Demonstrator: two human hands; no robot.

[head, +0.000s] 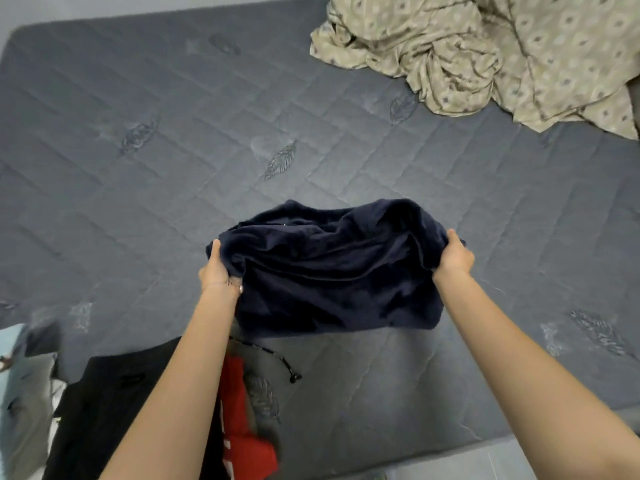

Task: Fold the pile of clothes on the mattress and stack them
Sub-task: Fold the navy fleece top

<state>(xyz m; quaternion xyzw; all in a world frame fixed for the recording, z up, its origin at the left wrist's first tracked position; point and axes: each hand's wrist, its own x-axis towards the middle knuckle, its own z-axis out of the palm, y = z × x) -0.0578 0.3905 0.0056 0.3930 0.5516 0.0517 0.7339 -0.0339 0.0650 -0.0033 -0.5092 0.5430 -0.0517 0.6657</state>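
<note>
A dark navy garment (332, 271) hangs bunched between my hands above the grey quilted mattress (173, 150). My left hand (216, 268) grips its left edge and my right hand (453, 254) grips its right edge; both sets of fingers are tucked into the fabric. At the lower left of the mattress lies the pile: a black garment (104, 410) and a red garment (242, 427), partly hidden by my left forearm. A thin dark cord (284, 363) trails out beside the red one.
A crumpled beige patterned sheet (485, 53) covers the mattress's far right corner. Light grey clothing (24, 393) sits at the left edge of view. The mattress's near edge and a strip of floor (485, 462) show at the bottom right.
</note>
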